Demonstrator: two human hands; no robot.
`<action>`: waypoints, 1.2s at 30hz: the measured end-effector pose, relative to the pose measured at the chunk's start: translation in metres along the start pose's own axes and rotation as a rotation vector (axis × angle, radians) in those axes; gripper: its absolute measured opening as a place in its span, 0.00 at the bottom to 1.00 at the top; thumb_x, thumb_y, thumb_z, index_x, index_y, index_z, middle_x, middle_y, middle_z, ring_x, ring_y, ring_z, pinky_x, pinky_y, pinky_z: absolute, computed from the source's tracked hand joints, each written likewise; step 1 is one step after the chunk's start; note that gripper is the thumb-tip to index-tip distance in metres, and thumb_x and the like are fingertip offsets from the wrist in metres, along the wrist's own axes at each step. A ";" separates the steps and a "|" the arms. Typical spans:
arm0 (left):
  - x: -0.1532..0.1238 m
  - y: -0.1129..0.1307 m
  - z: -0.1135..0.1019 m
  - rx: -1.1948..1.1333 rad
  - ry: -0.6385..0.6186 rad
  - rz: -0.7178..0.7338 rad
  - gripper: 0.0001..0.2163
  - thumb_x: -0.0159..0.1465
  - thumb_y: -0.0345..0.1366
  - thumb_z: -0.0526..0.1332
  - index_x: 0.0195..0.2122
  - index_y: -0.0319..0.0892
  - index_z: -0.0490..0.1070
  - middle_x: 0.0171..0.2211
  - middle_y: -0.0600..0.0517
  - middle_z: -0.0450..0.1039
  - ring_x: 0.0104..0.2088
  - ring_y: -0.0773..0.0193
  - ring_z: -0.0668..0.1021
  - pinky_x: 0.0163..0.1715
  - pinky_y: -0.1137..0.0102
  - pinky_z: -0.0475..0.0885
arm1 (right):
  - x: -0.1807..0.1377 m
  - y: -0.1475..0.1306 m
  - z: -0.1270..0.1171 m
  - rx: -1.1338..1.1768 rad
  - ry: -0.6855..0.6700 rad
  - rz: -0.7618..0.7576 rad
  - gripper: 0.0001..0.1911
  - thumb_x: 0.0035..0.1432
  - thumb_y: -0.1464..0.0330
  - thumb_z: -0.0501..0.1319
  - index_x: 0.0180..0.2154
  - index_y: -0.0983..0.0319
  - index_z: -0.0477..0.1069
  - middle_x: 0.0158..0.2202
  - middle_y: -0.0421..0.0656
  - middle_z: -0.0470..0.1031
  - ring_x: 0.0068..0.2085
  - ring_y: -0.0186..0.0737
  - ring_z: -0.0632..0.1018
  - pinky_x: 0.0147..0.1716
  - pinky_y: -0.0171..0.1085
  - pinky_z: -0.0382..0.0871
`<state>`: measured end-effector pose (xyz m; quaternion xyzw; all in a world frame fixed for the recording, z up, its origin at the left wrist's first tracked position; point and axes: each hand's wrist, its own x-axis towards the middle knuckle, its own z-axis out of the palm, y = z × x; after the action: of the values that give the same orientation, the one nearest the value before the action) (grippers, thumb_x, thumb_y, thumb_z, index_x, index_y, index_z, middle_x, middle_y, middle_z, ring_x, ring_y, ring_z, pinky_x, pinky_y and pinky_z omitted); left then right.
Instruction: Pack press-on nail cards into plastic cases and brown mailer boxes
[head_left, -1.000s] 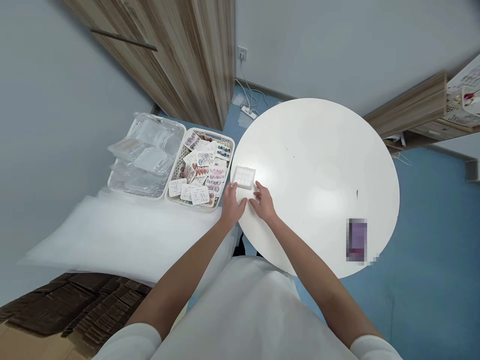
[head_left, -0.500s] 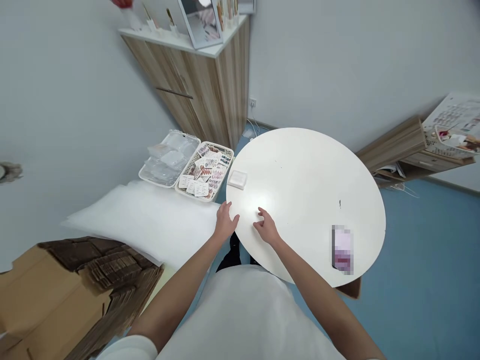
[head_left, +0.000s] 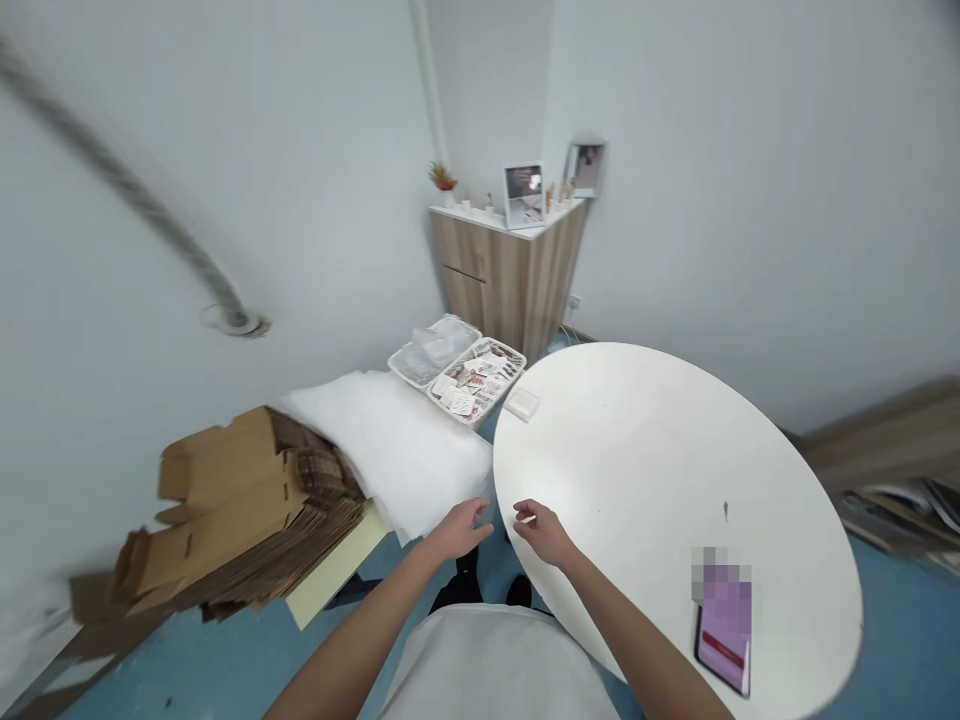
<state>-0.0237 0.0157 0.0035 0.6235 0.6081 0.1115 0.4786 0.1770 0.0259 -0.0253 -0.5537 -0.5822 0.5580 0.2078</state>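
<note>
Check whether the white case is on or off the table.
On: the white case rests on the round table, near its edge.

Smooth tabletop (head_left: 637, 470), matt cardboard stack (head_left: 232, 470), wood-grain cabinet (head_left: 551, 275), thin plastic bags (head_left: 439, 348), matt sheets (head_left: 397, 450)

Upper part of the phone (head_left: 724, 640) is masked by pixel blocks and its screen text is unreadable; the dark speck (head_left: 725, 511) beyond it on the worktop (head_left: 637, 470) is too small to identify, and the white square piece (head_left: 521, 404) shows no clear detail. Print on the cards (head_left: 480, 380) is too small to read. Left edge cuts the grey pipe (head_left: 150, 205), right edge the motion-smeared wooden shelving (head_left: 892, 430), bottom edge both forearms (head_left: 367, 635).
</note>
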 end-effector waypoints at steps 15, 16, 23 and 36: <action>-0.109 -0.057 -0.065 0.066 0.395 -0.103 0.21 0.55 0.44 0.54 0.48 0.41 0.63 0.46 0.45 0.68 0.41 0.59 0.72 0.42 0.66 0.66 | 0.031 -0.087 0.091 -0.291 -0.376 -0.290 0.19 0.51 0.66 0.54 0.47 0.60 0.64 0.43 0.45 0.70 0.35 0.36 0.73 0.36 0.37 0.67; -0.118 -0.062 -0.073 0.069 0.429 -0.108 0.20 0.56 0.44 0.54 0.48 0.41 0.64 0.45 0.46 0.69 0.41 0.59 0.72 0.42 0.66 0.66 | 0.032 -0.095 0.101 -0.320 -0.392 -0.323 0.19 0.51 0.66 0.54 0.47 0.60 0.64 0.43 0.46 0.70 0.36 0.37 0.73 0.36 0.37 0.67; -0.177 -0.116 -0.138 0.192 0.644 -0.148 0.16 0.59 0.43 0.50 0.44 0.43 0.66 0.42 0.47 0.70 0.42 0.58 0.71 0.40 0.66 0.66 | 0.040 -0.162 0.169 -0.537 -0.419 -0.573 0.18 0.52 0.68 0.54 0.47 0.58 0.64 0.46 0.46 0.67 0.44 0.42 0.71 0.42 0.39 0.65; -0.183 -0.191 -0.192 0.432 0.590 -0.267 0.15 0.57 0.44 0.54 0.39 0.40 0.68 0.39 0.43 0.69 0.41 0.52 0.72 0.36 0.65 0.64 | 0.083 -0.208 0.288 -0.800 -0.305 -0.626 0.19 0.49 0.69 0.59 0.46 0.63 0.67 0.51 0.51 0.62 0.52 0.47 0.64 0.49 0.43 0.59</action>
<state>-0.3299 -0.0913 0.0439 0.5665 0.8048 0.0922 0.1511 -0.1815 0.0268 0.0427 -0.3019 -0.9106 0.2779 0.0500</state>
